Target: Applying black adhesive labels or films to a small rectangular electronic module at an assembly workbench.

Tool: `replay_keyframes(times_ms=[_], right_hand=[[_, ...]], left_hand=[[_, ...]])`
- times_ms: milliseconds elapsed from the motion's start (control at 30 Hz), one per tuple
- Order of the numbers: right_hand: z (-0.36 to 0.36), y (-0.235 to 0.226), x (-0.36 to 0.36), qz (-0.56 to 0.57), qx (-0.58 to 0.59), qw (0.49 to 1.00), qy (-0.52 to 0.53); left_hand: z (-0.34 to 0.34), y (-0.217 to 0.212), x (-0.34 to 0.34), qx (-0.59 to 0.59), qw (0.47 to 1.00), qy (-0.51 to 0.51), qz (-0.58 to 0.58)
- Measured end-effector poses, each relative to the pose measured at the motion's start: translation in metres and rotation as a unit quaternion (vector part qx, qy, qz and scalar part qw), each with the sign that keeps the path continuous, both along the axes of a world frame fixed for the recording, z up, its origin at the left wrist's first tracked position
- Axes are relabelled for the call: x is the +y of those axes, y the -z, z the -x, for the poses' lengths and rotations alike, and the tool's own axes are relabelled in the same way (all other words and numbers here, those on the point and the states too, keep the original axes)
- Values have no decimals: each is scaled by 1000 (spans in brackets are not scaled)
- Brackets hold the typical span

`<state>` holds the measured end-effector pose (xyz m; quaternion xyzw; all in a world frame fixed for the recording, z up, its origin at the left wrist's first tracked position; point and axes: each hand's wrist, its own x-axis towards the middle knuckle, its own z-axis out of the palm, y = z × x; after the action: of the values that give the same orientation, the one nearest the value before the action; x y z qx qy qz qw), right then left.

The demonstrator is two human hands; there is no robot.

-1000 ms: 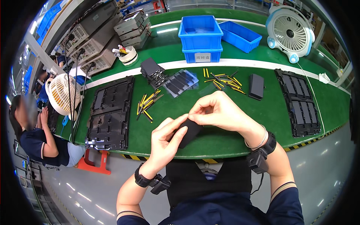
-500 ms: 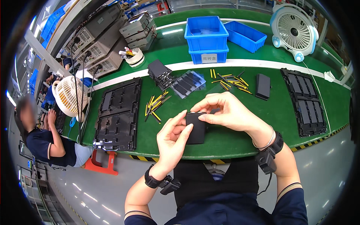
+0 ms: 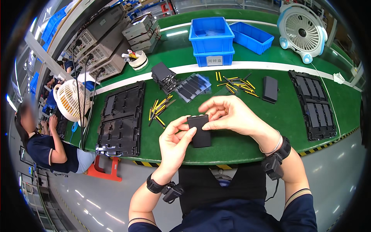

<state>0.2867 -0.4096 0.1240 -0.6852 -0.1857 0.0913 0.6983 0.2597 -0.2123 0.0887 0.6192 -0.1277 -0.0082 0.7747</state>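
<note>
Just above the near edge of the green table, I hold a flat black rectangular block [image 3: 201,137] nearly upright, its top end tilted slightly left. My left hand [image 3: 173,144] grips its left side, thumb on the front face and fingers behind. At the top right corner, my right hand [image 3: 232,116] presses its thumb against the edge; the index finger arches above the top end, and the other fingers are curled, partly hidden. A thin light strip shows along the block's top end. Beyond my hands lie yellow-and-black strips [image 3: 159,108] and clear sheets with dark strips [image 3: 193,86].
A black tray [image 3: 119,120] lies left, another tray [image 3: 313,104] right. Stacked black plates [image 3: 164,75], more strips [image 3: 241,84] and a black block [image 3: 270,89] sit farther back, near blue bins [image 3: 212,36] and a fan [image 3: 303,33]. A co-worker [image 3: 46,147] sits at left.
The block has shifted slightly left and tilted, its top leaning left. My right index finger has lifted off its top end; the thumb stays at the corner.
</note>
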Motion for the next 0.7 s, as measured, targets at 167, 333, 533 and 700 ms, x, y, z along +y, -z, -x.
replay_keyframes(times_ms=[167,333,533,700], right_hand=[[-3,10,3,-5,40,999,3],[0,11,10,-4,49,999,15],[5,5,15,30,8,999,31],[7,7,16,17,5,999,38]], left_hand=[[1,-3,-3,-9,1000,-20,17],[-6,5,1,8,999,-41,17],[-6,4,2,16,998,-57,22],[-12,-17,0,-86,989,-55,-110]])
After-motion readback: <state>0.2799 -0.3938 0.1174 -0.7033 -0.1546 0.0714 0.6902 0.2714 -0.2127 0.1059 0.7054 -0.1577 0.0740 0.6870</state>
